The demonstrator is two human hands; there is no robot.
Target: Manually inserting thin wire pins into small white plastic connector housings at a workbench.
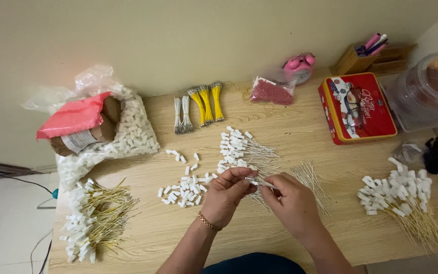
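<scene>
On the pale wooden table [290, 142], left hand [226, 195] and right hand [292, 200] both pinch one thin silver wire [263, 183] (loose small white plastic caps [186, 190] just beside).

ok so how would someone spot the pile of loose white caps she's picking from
Start at the wooden table and find the person's left hand near its front middle. Just left of that hand lies the scatter of loose white caps, small plastic blocks lying flat on the wood. Unlike the white-tipped heaps around them, these have no wire pins stuck in them.
</scene>
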